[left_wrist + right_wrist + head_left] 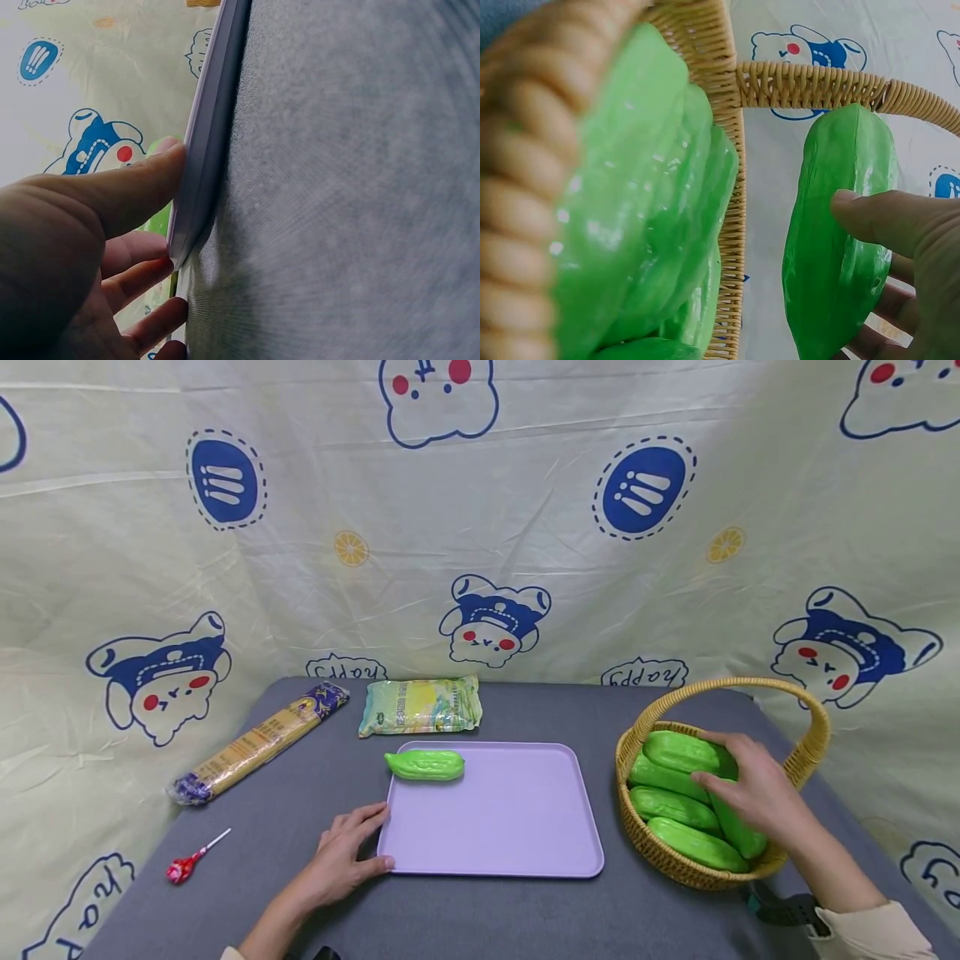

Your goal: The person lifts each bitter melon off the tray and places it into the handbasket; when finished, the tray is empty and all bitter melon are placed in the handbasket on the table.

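My right hand point(750, 785) is over the wicker basket point(645, 852). Its thumb and fingers grip a light green ribbed cucumber point(840, 225), raised above the others, as the right wrist view shows. Several more such cucumbers point(693, 843) fill the basket. On the left, my left hand point(341, 856) rests against the left edge of a lilac tray point(495, 827), thumb by the near corner and fingers extended farther along the rim. One green cucumber point(426, 765) lies at the tray's far left corner, its tip jutting past the edge.
Behind the tray lies a green-yellow packet point(422, 706). A long pack of dry noodles point(262, 743) lies at an angle on the left, with a red lollipop point(183, 868) nearer me. The basket's tall handle point(720, 685) arches close to my right hand. A printed curtain hangs behind the grey table.
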A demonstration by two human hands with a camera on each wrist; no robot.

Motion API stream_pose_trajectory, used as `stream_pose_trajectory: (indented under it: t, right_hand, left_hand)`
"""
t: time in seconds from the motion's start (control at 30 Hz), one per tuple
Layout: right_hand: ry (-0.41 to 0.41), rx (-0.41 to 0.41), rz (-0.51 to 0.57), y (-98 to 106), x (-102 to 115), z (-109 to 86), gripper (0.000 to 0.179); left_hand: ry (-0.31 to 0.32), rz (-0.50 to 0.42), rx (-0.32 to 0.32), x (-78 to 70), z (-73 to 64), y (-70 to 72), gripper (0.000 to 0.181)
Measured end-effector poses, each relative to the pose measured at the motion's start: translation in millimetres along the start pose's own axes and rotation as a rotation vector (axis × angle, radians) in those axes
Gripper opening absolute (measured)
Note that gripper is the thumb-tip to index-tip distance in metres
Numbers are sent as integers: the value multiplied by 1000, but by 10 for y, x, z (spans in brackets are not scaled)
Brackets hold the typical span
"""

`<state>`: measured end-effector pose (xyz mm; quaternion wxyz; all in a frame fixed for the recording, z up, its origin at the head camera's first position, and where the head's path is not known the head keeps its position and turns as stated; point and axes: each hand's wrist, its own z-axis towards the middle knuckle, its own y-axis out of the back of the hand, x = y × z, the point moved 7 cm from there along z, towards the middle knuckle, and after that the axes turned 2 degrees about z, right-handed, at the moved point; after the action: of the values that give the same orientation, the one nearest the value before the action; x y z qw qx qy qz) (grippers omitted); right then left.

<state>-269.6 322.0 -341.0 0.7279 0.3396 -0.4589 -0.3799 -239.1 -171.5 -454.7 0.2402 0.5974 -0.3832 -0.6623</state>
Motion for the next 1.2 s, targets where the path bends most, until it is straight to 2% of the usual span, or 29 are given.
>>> stream_pose_trajectory:
  t: [0.33,0.73,1.2]
  right_hand:
    - [-46,102,-21,-29,-77,159,60]
    - [-86,229,-40,-199,-217,286,64]
    - [-93,268,-54,-307,-293,342,59]
  left_hand:
    - [5,-7,4,1,0,-3,69]
    - [1,-5,-4,5,3,-11,69]
    - [-8,0,-8,-1,3,-6,69]
